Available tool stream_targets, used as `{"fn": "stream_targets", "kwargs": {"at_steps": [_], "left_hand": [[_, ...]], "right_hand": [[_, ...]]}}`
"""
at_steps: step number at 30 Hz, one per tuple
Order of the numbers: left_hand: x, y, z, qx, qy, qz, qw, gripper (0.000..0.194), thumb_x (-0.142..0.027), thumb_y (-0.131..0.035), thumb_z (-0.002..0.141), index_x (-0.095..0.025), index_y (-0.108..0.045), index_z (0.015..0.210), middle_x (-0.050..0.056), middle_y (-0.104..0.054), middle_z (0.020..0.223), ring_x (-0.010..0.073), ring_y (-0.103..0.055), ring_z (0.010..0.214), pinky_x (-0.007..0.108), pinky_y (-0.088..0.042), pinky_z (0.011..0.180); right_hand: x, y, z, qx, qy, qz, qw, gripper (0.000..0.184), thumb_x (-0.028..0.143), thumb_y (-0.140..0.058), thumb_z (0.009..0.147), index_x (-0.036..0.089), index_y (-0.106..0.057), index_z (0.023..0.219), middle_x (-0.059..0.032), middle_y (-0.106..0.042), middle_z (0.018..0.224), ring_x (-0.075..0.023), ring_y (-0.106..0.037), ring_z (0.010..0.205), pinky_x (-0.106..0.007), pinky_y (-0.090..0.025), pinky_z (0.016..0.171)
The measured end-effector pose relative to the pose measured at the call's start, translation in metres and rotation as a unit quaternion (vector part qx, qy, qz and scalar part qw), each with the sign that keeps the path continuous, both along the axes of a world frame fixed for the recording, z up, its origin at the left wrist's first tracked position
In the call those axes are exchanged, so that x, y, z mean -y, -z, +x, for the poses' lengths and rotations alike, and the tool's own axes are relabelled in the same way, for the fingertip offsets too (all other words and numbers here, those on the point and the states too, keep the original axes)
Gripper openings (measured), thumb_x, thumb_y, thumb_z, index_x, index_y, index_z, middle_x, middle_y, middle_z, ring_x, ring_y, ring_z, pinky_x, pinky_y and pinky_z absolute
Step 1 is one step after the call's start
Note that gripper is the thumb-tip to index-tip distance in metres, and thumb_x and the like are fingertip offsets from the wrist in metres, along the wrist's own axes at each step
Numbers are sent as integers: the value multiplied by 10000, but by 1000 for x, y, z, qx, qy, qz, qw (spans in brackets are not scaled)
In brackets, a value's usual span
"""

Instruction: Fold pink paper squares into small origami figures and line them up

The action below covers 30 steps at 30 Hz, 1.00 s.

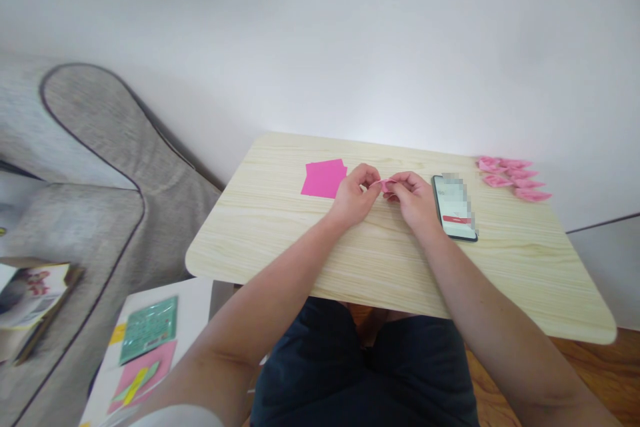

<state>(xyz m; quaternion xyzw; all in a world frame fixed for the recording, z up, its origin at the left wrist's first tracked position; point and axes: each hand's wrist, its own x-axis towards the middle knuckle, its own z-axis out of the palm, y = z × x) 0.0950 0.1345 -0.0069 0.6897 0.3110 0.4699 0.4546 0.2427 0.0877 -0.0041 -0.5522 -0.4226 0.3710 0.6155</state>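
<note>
Sm. pink folded-paper piece is pinched btwn fingertips of L hand & R hand, over pale wood-grain tabletop; can't tell if it touches. Looks narrow, w/ pale edges; mostly hidden by fingers, fold details too sm. to read. Flat magenta paper sheets, at least 2, lie stacked just beside L hand, slightly skewed, corners out of line. Pointed pink folded-paper pcs lie in a loose cluster nr tabletop's far R corner, close together, slim tips mostly aimed R.
</note>
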Motion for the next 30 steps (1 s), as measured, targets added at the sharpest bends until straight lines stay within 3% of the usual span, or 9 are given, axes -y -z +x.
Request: {"fn": "stream_targets", "kwargs": {"at_steps": [10, 17, 24, 30], "left_hand": [[2, -1, -1, 33, 20, -70, 997, 90, -184, -609, 859, -206, -630, 944, -67, -588, 618, 86, -492, 542, 217, -336, 539], [3, -3, -2, 34, 28, -66, 997, 154, -338, -706, 888, -201, -656, 939, -50, -581, 611, 96, -512, 564, 227, -356, 554], [0, -1, -1, 20, 2, -51, 999, 128, -324, -686, 895, -200, -656, 908, -43, -593, 653, 95, -533, 597, 227, -368, 572], [0, 3, -2, -3, 5, -49, 999, 73, -239, -635, 880, -210, -660, 942, -48, -601, 667, 102, -544, 617, 233, -388, 601]], "right_hand": [[2, -3, -2, -3, -13, 26, 1000, 122, 273, -800, 732, 235, -693, 779, 14, -740, 716, -152, -671, 649, -311, -555, 665], [4, -8, -5, -13, -23, 0, 1000, 170, 300, -824, 706, 231, -686, 778, 13, -740, 698, -156, -681, 643, -310, -562, 662], [6, -9, -3, 45, -25, 14, 999, 136, 329, -776, 787, 226, -710, 846, 8, -740, 719, -164, -687, 678, -306, -550, 674], [6, -4, 0, 138, 23, 42, 989, 71, 304, -723, 814, 234, -712, 816, -4, -727, 768, -164, -635, 676, -316, -514, 665]]}}
